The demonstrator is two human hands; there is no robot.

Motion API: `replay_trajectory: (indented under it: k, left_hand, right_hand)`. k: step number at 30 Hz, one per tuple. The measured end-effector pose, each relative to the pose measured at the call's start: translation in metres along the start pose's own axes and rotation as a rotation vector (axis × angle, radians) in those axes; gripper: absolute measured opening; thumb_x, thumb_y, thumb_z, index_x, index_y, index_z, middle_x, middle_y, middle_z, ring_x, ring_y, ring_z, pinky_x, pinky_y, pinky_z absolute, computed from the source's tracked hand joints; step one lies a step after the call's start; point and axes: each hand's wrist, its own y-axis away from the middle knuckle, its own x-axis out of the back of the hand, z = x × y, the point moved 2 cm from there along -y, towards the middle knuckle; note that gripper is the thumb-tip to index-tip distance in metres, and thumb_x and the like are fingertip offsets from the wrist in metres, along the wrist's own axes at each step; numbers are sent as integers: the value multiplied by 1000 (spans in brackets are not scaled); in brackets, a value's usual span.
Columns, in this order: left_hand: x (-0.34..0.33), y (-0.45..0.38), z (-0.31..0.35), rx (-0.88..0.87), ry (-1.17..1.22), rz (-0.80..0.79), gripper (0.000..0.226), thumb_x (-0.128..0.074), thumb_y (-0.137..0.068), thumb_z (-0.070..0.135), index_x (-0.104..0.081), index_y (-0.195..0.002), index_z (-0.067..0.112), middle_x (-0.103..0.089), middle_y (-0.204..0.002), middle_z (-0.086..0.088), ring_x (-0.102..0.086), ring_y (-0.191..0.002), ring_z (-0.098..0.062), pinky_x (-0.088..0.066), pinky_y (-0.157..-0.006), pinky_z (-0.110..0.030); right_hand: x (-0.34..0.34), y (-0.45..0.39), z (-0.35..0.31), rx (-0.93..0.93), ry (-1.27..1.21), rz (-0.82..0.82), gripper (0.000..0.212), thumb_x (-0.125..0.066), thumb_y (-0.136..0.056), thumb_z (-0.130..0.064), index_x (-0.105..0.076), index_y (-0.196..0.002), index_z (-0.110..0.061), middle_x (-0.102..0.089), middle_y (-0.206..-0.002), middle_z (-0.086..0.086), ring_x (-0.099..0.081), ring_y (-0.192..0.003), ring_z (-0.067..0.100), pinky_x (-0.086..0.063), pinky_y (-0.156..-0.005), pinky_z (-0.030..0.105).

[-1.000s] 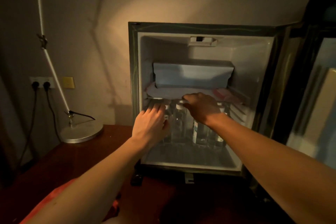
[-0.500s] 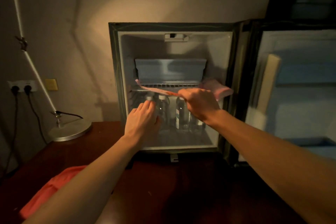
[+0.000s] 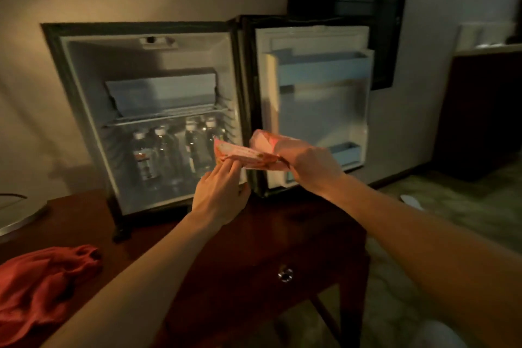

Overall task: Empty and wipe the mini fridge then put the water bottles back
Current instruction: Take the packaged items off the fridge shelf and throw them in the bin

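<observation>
The mini fridge (image 3: 84, 110) stands open on a dark wooden table (image 3: 254, 248), its door (image 3: 322, 110) swung out to the right. Several clear water bottles (image 3: 175, 150) stand on the fridge floor under a wire shelf (image 3: 166, 118). In front of the fridge, both hands hold a pink and orange packet (image 3: 243, 154). My right hand (image 3: 308, 167) grips its right end. My left hand (image 3: 220, 195) pinches its left part from below.
A red cloth (image 3: 42, 285) lies crumpled at the table's left front. A round metal lamp base (image 3: 17, 215) sits at the far left. A pale box (image 3: 163, 96) rests on the wire shelf. Patterned floor (image 3: 440, 206) and dark furniture (image 3: 480, 116) are at the right.
My right hand has pulled the pink packet off the wire shelf and out of the fridge. My left hand left the bottles and took hold of the packet. The view swung right.
</observation>
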Motion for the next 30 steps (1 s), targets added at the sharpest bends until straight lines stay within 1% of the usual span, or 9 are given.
replay_trajectory:
  k: [4,6,10,12,15,19,23,27,30]
  left_hand:
    - [-23,-3,69,-125,77,-17,36,-57,-87,34,-54,-118,17,-56,-123,-1,-57,-112,-26,-48,-78,-39]
    - [-34,-7,106,-177,84,-20,37,-57,-87,36,-54,-119,17,-56,-125,0,-58,-111,-26,-49,-79,-39]
    - [-63,-17,173,-264,142,-75,38,-52,-92,39,-52,-122,17,-53,-127,0,-55,-115,-25,-47,-82,-39]
    - [-81,-23,204,-310,150,-112,42,-48,-94,41,-48,-129,18,-49,-134,1,-50,-122,-23,-45,-86,-38]
    - [-108,-30,249,-359,178,-155,45,-46,-95,42,-44,-135,20,-47,-138,2,-47,-127,-20,-45,-90,-36]
    - [-147,-38,310,-437,241,-263,50,-49,-94,42,-42,-139,21,-45,-142,2,-43,-132,-20,-42,-97,-38]
    - [-186,-38,366,-489,292,-339,48,-51,-94,39,-42,-137,20,-46,-142,0,-49,-126,-22,-45,-93,-38]
    - [-230,-26,417,-522,350,-423,49,-52,-91,38,-43,-136,19,-46,-141,0,-51,-122,-23,-46,-90,-39]
    - [-264,-10,456,-550,390,-500,53,-53,-90,38,-41,-138,18,-45,-143,-1,-50,-124,-24,-45,-94,-39]
  right_hand:
    - [19,62,47,-116,92,-76,43,-59,-87,-12,-52,-128,-24,-57,-130,4,-58,-115,31,-55,-78,44]
    - [32,92,67,-177,134,-104,35,-60,-90,-21,-55,-124,-24,-52,-136,5,-55,-116,32,-54,-78,45]
    - [49,147,108,-309,334,-116,25,-69,-84,-17,-67,-108,-21,-60,-120,15,-64,-100,36,-52,-54,37]
    - [49,172,131,-362,305,-186,31,-56,-91,-15,-59,-121,-21,-60,-119,9,-62,-102,33,-48,-60,37]
    - [46,212,167,-447,222,-272,24,-50,-96,-22,-57,-119,-23,-59,-110,-1,-59,-94,23,-47,-64,35]
    - [43,271,209,-540,292,-271,16,-54,-93,-22,-63,-105,-16,-56,-95,11,-51,-91,28,-35,-62,31]
    - [40,320,242,-613,331,-305,23,-61,-91,-43,-65,-88,-20,-60,-65,0,-53,-57,23,-36,-59,31]
    - [29,372,276,-751,287,-441,16,-47,-98,-37,-55,-102,-23,-65,-89,-4,-62,-71,20,-37,-54,29]
    - [18,414,299,-825,239,-459,21,-40,-98,-34,-56,-103,-21,-66,-91,1,-66,-80,24,-46,-59,34]
